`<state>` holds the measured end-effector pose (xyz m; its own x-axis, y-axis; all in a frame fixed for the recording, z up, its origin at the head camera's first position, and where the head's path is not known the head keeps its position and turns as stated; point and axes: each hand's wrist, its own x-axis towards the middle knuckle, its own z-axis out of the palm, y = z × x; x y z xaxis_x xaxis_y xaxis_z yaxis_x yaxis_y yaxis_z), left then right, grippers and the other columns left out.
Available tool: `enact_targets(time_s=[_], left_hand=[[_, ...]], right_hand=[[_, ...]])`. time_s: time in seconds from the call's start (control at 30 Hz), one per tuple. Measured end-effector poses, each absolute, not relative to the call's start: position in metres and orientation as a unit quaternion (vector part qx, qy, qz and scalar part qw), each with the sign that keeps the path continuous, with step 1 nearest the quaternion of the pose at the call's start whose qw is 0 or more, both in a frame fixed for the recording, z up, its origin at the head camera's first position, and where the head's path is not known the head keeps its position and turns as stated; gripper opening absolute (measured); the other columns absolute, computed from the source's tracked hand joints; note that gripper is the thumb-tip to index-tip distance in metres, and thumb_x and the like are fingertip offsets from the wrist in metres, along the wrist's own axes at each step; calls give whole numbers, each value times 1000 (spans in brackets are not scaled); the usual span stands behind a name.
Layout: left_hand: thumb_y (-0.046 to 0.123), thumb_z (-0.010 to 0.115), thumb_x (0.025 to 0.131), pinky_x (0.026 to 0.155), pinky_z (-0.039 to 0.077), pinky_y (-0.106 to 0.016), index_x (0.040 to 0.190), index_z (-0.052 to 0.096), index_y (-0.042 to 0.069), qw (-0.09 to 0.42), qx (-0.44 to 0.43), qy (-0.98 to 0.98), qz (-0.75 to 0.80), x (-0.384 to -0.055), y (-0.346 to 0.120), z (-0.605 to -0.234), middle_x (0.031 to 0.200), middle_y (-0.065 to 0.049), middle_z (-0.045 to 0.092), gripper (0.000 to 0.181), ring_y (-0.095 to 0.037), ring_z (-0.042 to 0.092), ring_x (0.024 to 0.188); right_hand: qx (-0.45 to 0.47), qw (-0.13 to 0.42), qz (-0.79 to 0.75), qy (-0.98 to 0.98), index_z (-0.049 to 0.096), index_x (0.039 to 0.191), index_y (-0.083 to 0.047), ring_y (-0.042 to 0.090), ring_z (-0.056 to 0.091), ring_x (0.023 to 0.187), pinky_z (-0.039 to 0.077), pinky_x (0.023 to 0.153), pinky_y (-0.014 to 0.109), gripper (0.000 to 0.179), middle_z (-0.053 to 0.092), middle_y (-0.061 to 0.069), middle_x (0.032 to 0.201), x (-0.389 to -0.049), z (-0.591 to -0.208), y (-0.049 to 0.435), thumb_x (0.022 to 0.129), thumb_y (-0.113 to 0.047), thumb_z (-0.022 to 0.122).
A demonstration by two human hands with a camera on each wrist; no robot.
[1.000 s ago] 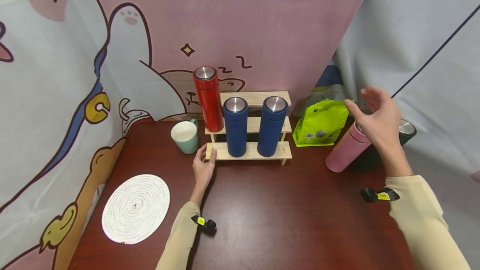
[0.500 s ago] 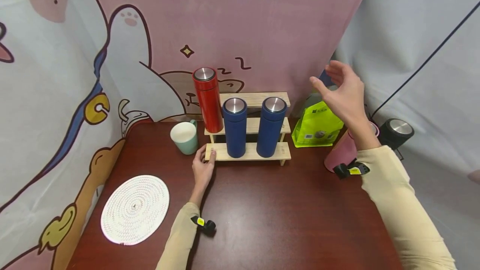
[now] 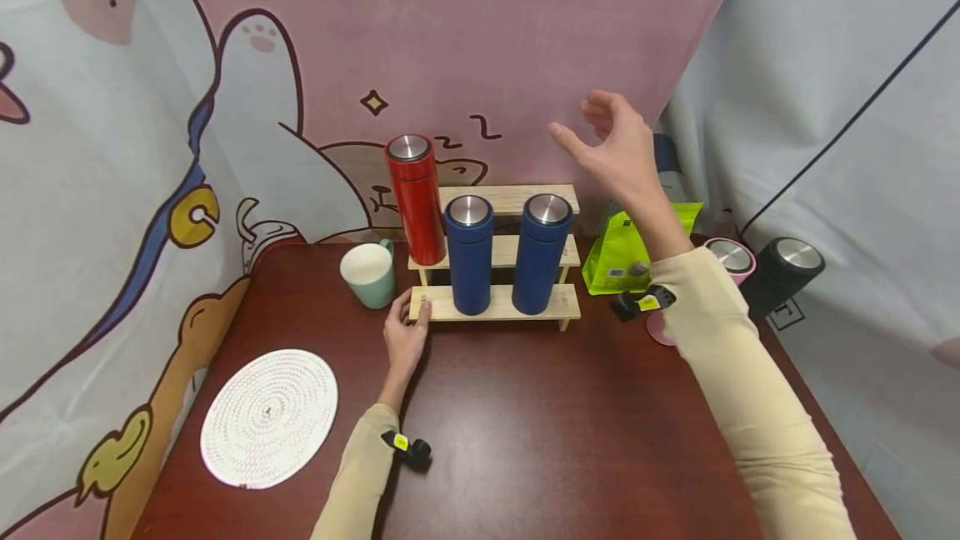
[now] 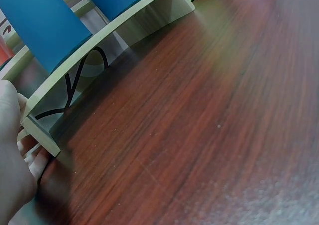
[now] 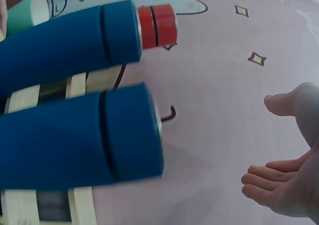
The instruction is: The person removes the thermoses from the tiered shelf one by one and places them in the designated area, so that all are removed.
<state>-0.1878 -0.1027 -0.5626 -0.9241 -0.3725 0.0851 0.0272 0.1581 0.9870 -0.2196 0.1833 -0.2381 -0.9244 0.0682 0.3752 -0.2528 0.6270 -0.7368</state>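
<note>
My left hand grips the left end of the lowest step of a small tiered wooden rack. Its thumb lies on top, and in the left wrist view the fingers wrap by the end leg. Two blue thermos flasks with steel lids, one left and one right, stand upright on that step. A red thermos flask rises from the middle step at the left. My right hand holds nothing, raised above the rack's right end with thumb and fingers spread apart; the right wrist view shows it beyond the blue lids.
Left of the rack stands a mint mug, and a round woven mat lies nearer. At the right are a lime-green bag, a pink thermos flask partly behind my right sleeve, and a black thermos flask. Curtains enclose the table.
My right hand has moved left and up, from over the pink thermos flask to above the rack's right end, with its fingers spread throughout. The left hand, rack and flasks have stayed put.
</note>
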Motion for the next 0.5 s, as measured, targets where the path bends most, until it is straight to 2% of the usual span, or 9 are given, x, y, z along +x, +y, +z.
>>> enact_targets(time_s=[0.23,0.5], left_hand=[[20,74,93,77,50,-18,137,62,10,164,111,-745,-636,-188,-102,-563,115,-19,72,46,-27,68,105],[18,75,93,78,49,-19,136,63,10,172,108,-740,-642,-190,-102,-566,114,-20,73,45,-28,69,103]], right_hand=[[78,169,426,-885,43,150,-3,27,51,139,38,117,37,77,54,13,150,-230,-229,156,91,-45,71],[90,137,436,-885,42,151,-8,20,51,140,41,115,33,79,53,9,151,-239,-220,124,91,-50,70]])
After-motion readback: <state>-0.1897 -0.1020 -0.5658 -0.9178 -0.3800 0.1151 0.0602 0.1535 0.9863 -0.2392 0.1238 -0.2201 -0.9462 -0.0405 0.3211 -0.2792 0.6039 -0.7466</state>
